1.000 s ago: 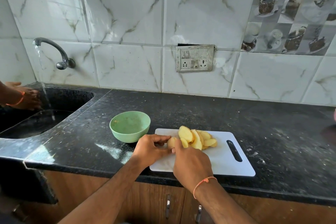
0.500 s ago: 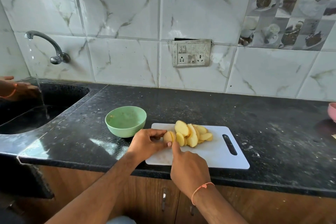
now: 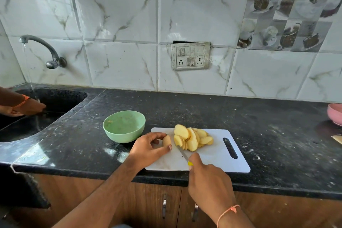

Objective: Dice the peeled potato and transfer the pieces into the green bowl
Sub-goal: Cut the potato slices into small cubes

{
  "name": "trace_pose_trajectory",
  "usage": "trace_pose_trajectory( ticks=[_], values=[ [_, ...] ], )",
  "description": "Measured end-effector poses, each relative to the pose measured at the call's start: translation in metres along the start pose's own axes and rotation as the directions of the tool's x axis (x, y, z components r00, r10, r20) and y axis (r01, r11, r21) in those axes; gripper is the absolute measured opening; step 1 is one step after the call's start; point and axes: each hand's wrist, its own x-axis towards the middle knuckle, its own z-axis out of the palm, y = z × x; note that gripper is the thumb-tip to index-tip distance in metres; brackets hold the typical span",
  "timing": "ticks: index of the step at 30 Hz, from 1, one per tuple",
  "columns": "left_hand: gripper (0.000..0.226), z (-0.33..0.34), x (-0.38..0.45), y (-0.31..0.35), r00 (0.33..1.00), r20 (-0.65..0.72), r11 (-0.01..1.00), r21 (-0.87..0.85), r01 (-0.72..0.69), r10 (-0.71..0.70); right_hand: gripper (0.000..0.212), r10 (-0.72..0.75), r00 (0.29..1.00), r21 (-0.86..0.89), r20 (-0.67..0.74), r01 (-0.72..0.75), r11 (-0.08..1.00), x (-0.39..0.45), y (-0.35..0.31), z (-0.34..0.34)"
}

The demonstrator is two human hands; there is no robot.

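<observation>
Slicing under way, and we're down to the last of the potato. Our left hand (image 3: pixel 148 146) pinches the end piece (image 3: pixel 167 140) between thumb and fingers, standing it on the board (image 3: pixel 218 155) at its left side. Our right hand (image 3: pixel 209 177) is wrapped round the knife (image 3: pixel 182 153), blade angled up and left, the tip close by that stub and the slices. The slices (image 3: pixel 192 139) lean in a fanned heap mid-board, just right of the stub. The bowl (image 3: pixel 124 126) sits just left of the board's far corner, no potato in it that we can see.

To do this well, we'd say: tuck those left fingertips back, because the stub is small and the blade lands right beside the thumb. Short, straight-down cuts, no sawing sideways, or the piece rolls. And these are slices, not dice, so the heap likely wants stacking flat and cross-cutting before anything goes in the bowl.

Against half a second ago: the right hand has drawn back toward us, and now the blade shows in the open where it was hidden behind the hand. The left hand's pinch on the stub is unchanged. Slices and bowl lie as they did. Over at the sink (image 3: pixel 55 102), another person's hands (image 3: pixel 27 106) remain under the running tap (image 3: pixel 44 50).
</observation>
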Motion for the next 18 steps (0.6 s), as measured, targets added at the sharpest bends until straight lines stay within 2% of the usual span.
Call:
trace_pose_trajectory(
  ticks=[4, 6, 11, 14, 18],
  values=[
    [0.068, 0.000, 0.001, -0.001, 0.997, 0.038, 0.997, 0.033, -0.065, 0.063, 0.017, -0.054, 0.997, 0.189, -0.053, 0.063, 0.980, 0.017, 0.012, -0.002],
    [0.070, 0.000, 0.003, -0.003, 0.996, 0.042, 0.995, 0.060, -0.079, 0.076, 0.013, -0.086, 0.996, 0.313, -0.039, 0.094, 0.945, 0.027, 0.020, 0.000],
    [0.063, 0.001, 0.001, -0.003, 0.995, -0.005, 0.995, 0.031, -0.098, 0.098, 0.009, -0.002, 0.999, 0.656, -0.032, 0.023, 0.754, 0.033, 0.037, 0.019],
    [0.064, 0.001, 0.000, -0.002, 0.995, -0.004, 0.995, -0.019, -0.099, 0.098, 0.009, 0.066, 0.996, 0.738, -0.054, -0.005, 0.675, 0.035, 0.041, 0.022],
    [0.066, 0.000, -0.001, 0.000, 0.992, 0.047, 0.993, -0.013, -0.116, 0.116, 0.009, 0.096, 0.993, 0.758, -0.064, -0.014, 0.652, 0.036, 0.042, 0.025]
  ],
)
